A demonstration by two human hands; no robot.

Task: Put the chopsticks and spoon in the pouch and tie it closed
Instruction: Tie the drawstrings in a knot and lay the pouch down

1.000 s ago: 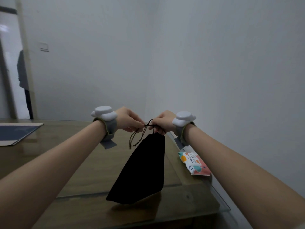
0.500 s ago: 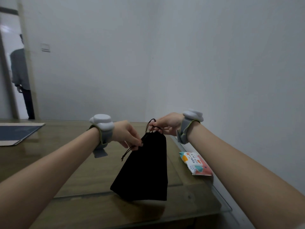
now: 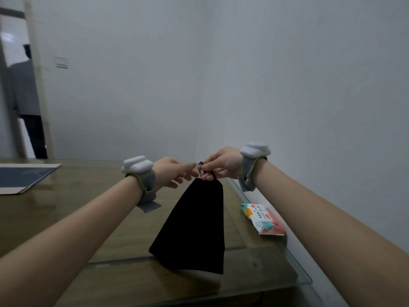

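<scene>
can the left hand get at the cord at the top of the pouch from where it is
Probably yes. The left hand is level with the gathered neck of the black pouch, its fingertips almost meeting the right hand, which pinches the cord. Nothing lies between them, though the right fingers cover most of the cord.

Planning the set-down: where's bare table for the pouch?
Widest bare patch: between the left forearm and the blue board at far left. A narrower strip lies between the black pouch and the wipes packet. Crowded by the table's right edge.
</scene>
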